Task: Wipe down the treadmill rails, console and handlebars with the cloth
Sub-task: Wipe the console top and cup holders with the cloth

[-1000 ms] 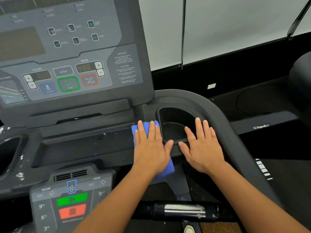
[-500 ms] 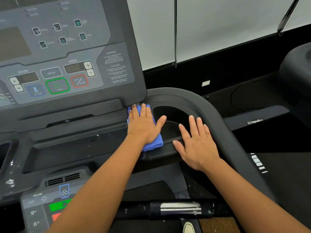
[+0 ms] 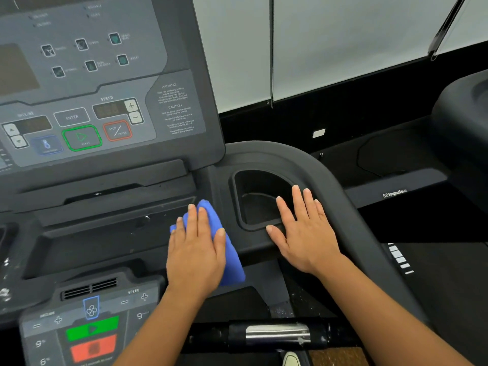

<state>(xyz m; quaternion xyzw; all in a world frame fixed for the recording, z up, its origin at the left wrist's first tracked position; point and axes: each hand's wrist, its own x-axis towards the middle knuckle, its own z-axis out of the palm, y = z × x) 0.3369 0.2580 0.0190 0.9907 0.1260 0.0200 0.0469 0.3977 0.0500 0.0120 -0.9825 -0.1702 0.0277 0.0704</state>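
Note:
My left hand (image 3: 196, 253) lies flat with straight fingers on a folded blue cloth (image 3: 228, 256), pressing it onto the dark tray below the grey console (image 3: 87, 96), just left of the cup holder (image 3: 260, 199). My right hand (image 3: 305, 233) rests flat with fingers spread on the cup holder's front rim, beside the curved black side rail (image 3: 330, 180). A handlebar with a silver grip sensor (image 3: 277, 332) runs across below both arms.
A lower control panel (image 3: 87, 328) with green and red buttons sits at the bottom left. A neighbouring black treadmill (image 3: 412, 180) stands to the right. White window blinds (image 3: 343, 48) with a hanging cord fill the wall behind.
My left hand has drawn the cloth back toward me and slightly left, from under the console's corner down over the tray. My right hand has stayed on the cup holder rim.

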